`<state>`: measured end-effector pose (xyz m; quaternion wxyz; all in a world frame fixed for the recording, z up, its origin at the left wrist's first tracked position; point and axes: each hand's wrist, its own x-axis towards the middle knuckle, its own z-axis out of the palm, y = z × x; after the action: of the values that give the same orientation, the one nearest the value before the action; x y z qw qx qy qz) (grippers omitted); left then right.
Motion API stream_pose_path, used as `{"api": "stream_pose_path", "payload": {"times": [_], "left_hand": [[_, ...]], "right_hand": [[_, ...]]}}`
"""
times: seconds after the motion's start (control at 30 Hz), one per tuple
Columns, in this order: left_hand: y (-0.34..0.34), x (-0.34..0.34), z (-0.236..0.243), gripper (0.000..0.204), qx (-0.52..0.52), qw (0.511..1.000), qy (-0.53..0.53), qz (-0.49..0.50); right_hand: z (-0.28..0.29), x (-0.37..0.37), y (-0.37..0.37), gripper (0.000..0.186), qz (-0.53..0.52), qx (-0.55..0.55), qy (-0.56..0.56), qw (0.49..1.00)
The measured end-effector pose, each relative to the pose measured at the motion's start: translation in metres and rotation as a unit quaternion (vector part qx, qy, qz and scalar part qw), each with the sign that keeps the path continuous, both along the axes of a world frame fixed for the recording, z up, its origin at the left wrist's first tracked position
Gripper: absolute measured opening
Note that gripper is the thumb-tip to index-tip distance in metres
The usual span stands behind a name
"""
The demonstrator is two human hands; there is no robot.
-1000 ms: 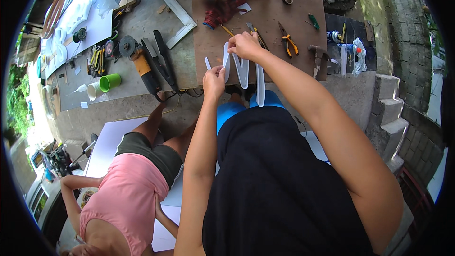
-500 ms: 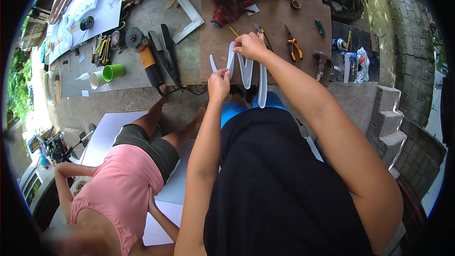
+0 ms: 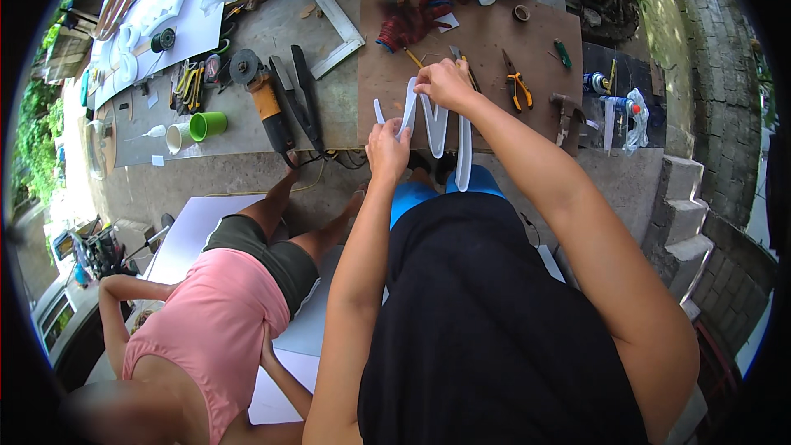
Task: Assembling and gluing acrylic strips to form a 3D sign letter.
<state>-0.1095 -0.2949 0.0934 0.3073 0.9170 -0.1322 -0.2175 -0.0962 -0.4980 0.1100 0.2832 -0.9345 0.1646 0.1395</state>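
Observation:
A white, curved zigzag plastic piece [image 3: 463, 166] with a raised rim hangs partly over the front of a brown board [image 3: 540, 37]. My right hand [image 3: 445, 85] has its fingers closed on the upper part of this piece. Lower and to the left, my left hand [image 3: 387, 148] grips its left stroke. Just beyond my hands lie a pencil [image 3: 414, 58] and a box cutter [image 3: 458, 56]; yellow-black pliers [image 3: 516, 82] and a hammer [image 3: 566, 115] are to the right.
An angle grinder [image 3: 265, 103], black straightener [image 3: 305, 99], green cup [image 3: 208, 125] and metal square [image 3: 346, 45] occupy the grey table [image 3: 329, 107]. Red gloves [image 3: 400, 33] lie behind. A person [image 3: 206, 317] in pink reclines at my left. Concrete steps [image 3: 684, 206] rise at right.
The view has shifted slightly, so the table contents appear farther right. Both my hands keep hold of the white piece with little visible movement.

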Motion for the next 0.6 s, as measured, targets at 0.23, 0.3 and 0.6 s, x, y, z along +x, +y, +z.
{"api": "stream_pose_path", "payload": {"times": [0.23,0.3,0.6], "left_hand": [[-0.034,0.018,-0.003,0.033,0.017,0.993,-0.099,-0.061],[-0.043,0.024,-0.005,0.031,0.012,0.992,-0.113,-0.060],[-0.062,0.035,-0.015,0.019,0.050,0.992,-0.108,-0.047]], "right_hand": [[0.019,-0.023,-0.019,0.013,-0.068,-0.034,-0.167,0.983],[0.022,-0.041,-0.017,0.013,-0.046,-0.067,-0.167,0.983],[0.012,-0.070,0.005,0.025,0.032,-0.097,-0.142,0.985]]}}
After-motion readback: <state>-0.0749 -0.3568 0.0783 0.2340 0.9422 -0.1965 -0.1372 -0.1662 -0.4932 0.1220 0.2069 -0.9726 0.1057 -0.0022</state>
